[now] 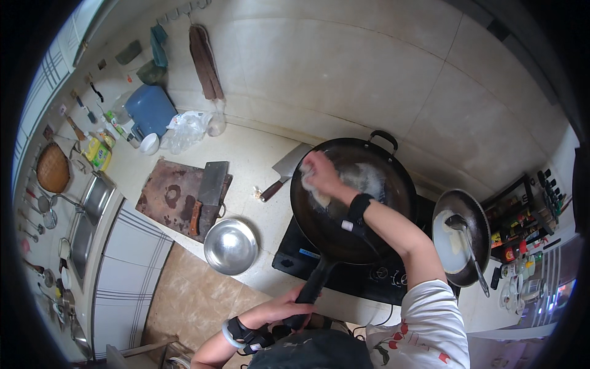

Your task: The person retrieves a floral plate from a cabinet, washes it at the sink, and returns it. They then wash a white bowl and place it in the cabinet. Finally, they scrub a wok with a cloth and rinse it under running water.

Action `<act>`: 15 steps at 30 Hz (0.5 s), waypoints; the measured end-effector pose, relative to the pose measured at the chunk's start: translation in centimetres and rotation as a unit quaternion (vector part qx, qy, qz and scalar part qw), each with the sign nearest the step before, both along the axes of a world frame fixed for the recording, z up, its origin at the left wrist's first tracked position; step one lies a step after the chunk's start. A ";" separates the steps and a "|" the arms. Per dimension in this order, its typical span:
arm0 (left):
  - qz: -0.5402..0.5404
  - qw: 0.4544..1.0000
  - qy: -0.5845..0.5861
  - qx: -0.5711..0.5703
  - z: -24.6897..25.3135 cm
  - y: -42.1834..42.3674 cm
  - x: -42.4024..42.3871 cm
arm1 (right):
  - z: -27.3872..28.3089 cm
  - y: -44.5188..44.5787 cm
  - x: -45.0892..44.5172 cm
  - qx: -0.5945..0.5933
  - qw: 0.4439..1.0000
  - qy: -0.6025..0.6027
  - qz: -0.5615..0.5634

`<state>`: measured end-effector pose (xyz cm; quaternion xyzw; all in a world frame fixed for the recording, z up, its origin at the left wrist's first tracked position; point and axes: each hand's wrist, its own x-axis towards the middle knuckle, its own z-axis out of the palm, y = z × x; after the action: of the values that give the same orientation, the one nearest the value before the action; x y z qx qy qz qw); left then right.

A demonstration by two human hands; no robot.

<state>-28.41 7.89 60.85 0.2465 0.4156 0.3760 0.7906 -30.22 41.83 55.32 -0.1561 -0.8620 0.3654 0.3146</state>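
My left hand [297,306] is closed around the black handle [315,281] of a large dark wok [392,217], which sits tilted above a black cooktop [295,251]. Inside the wok, against its upper left wall, my right hand [322,173] grips a pale, wet cloth or pad [308,177]; its exact kind cannot be told. Whitish foam or liquid [366,180] lies in the wok beside that hand. Right of the wok, a second pan [484,230] holds milky liquid and a metal ladle [468,244].
To the left are a steel bowl [230,246], a cleaver [214,184] on a stained cutting board [159,198], and a wide-bladed tool with a wooden handle [272,190]. Sauce bottles [509,252] stand at the right. The tiled wall [332,69] rises behind the wok.
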 end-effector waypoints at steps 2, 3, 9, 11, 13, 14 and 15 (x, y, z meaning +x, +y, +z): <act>-0.002 1.000 0.003 -0.001 -0.3 0.0 0.1 | 0.5 -3.3 1.5 0.021 0.995 0.003 0.101; -0.001 1.000 0.006 0.001 -0.5 0.0 0.1 | 0.7 -4.8 2.6 0.017 0.988 0.004 0.152; 0.016 1.000 0.008 0.007 -1.1 0.0 0.5 | 2.7 -5.8 12.5 -0.182 0.864 -0.344 0.320; 0.017 1.000 0.003 -0.005 -0.8 0.0 0.5 | 2.6 -4.3 15.2 0.031 0.874 -0.380 0.303; 0.025 1.000 -0.004 -0.019 -0.5 0.0 0.5 | 1.7 -2.8 16.9 0.110 0.874 -0.402 0.249; 0.028 0.999 -0.005 -0.025 -0.4 0.0 0.5 | 1.1 -1.6 17.2 0.117 0.869 -0.428 0.218; 0.027 0.999 -0.005 -0.024 -0.2 0.0 0.5 | 0.3 -0.5 16.9 0.130 0.870 -0.433 0.197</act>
<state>-27.95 7.89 60.61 0.2148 0.4267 0.3883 0.7881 -13.28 41.36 55.58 -0.0835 -0.9645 0.2002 -0.1509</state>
